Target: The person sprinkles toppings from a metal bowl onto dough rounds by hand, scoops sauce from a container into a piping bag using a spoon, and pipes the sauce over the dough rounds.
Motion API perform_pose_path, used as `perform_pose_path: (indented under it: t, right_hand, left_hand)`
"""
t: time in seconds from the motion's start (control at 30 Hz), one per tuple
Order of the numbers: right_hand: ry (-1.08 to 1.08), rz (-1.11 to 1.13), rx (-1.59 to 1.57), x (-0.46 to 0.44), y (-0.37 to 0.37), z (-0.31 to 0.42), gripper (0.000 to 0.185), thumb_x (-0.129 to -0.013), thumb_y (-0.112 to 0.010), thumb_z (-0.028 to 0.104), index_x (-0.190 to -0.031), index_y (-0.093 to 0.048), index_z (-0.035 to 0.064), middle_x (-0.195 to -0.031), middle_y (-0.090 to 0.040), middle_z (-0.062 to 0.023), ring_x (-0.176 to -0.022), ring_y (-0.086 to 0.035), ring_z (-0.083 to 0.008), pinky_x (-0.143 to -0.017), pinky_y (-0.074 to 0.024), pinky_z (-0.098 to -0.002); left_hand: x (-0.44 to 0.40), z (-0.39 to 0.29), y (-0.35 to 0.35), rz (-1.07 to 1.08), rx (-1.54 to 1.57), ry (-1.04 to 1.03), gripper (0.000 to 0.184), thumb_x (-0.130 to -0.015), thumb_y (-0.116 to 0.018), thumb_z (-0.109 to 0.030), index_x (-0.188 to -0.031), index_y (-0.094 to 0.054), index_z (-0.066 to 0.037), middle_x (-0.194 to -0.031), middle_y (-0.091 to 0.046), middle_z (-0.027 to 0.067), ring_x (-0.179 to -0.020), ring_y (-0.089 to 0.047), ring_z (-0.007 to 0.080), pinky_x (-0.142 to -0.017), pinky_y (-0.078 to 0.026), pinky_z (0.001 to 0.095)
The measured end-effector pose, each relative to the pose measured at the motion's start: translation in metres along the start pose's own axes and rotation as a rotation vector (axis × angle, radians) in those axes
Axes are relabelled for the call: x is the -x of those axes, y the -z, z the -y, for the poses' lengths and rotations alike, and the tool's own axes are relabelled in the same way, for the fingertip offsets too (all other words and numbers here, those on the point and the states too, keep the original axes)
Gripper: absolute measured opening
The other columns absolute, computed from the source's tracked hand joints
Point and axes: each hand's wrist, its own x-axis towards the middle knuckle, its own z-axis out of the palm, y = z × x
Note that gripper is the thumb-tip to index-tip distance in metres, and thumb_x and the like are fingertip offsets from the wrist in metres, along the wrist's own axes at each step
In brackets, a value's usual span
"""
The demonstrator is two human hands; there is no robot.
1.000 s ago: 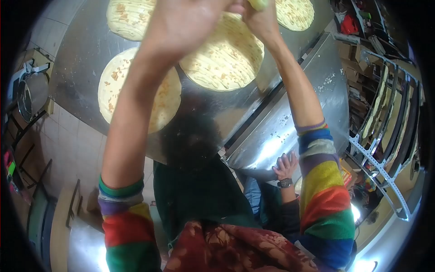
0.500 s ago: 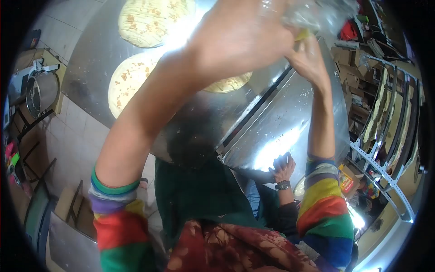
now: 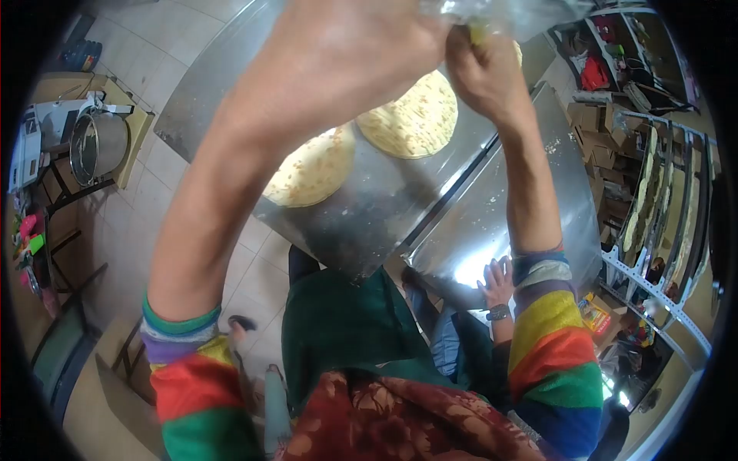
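Both my hands are raised together at the top of the view, over a metal worktop. My left hand is bent inward and closed at the clear plastic bag; its fingertips are mostly hidden. My right hand is closed with its fingers pinched on the bag, touching the left. Something small and yellow shows at the pinch, too blurred to name. Below my hands lie round flat breads with browned flecks: one flatbread under the hands and another flatbread partly behind my left forearm.
A seam splits the metal worktop. At its near right edge rests another person's hand with a dark watch. A rack and cardboard boxes stand right. At left is a metal pot on a stand.
My view has shifted, so the breads appear further right and lower. My hands, still together at the bag, appear further left. The other person's hand stays on the worktop edge.
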Motion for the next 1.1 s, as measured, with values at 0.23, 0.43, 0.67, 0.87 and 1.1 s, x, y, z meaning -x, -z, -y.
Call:
perform_pose_path:
  t: [0.23,0.43,0.67,0.87,1.1]
  right_hand:
    - [-0.066,-0.056,-0.182,0.015,-0.090,0.004,0.026,-0.089,-0.038,-0.003,-0.105,-0.059,-0.0017,-0.094,-0.066,-0.0123,-0.087,-0.061,-0.0194,-0.079,-0.0472,-0.0326]
    - [-0.201,-0.164,-0.276,0.014,-0.145,-0.014,0.021,-0.090,-0.044,0.001,-0.102,-0.062,-0.0019,-0.095,-0.067,-0.0078,-0.086,-0.061,-0.0186,-0.078,-0.0473,-0.0307]
    - [-0.421,-0.439,-1.030,0.020,-0.189,-0.077,0.032,-0.094,-0.054,0.016,-0.122,-0.048,0.0030,-0.116,-0.056,-0.0104,-0.102,-0.058,-0.0195,-0.085,-0.0505,-0.0336]
    - [-0.355,-0.409,-0.683,-0.004,-0.224,-0.087,0.028,-0.092,-0.054,0.015,-0.118,-0.050,0.0026,-0.111,-0.057,-0.0102,-0.098,-0.058,-0.0194,-0.083,-0.0504,-0.0332]
    - [-0.245,-0.327,-0.288,-0.011,-0.222,-0.082,0.024,-0.091,-0.054,0.013,-0.113,-0.053,0.0021,-0.105,-0.059,-0.0099,-0.094,-0.059,-0.0191,-0.081,-0.0502,-0.0328]
  left_hand:
    - [0.060,-0.012,0.042,-0.055,0.132,0.183,0.025,-0.074,-0.055,0.005,-0.097,-0.064,0.004,-0.089,-0.065,0.0145,-0.081,-0.063,0.0229,-0.074,-0.048,0.0304]
    - [0.095,0.005,0.063,-0.107,0.113,0.232,0.028,-0.077,-0.052,0.006,-0.103,-0.061,0.005,-0.094,-0.064,0.0149,-0.088,-0.061,0.0210,-0.078,-0.048,0.0295]
    - [0.114,0.034,0.067,0.019,0.242,0.339,0.024,-0.084,-0.055,0.001,-0.107,-0.060,0.005,-0.099,-0.063,0.0153,-0.093,-0.060,0.0192,-0.083,-0.047,0.0294]
    - [0.126,0.062,0.071,-0.033,0.307,0.353,0.023,-0.084,-0.058,0.003,-0.107,-0.062,0.003,-0.101,-0.064,0.0125,-0.097,-0.060,0.0184,-0.088,-0.046,0.0296]
    - [0.139,0.097,0.062,-0.063,0.391,0.316,0.025,-0.082,-0.058,0.006,-0.106,-0.063,0.002,-0.103,-0.064,0.0112,-0.102,-0.059,0.0185,-0.090,-0.045,0.0294]
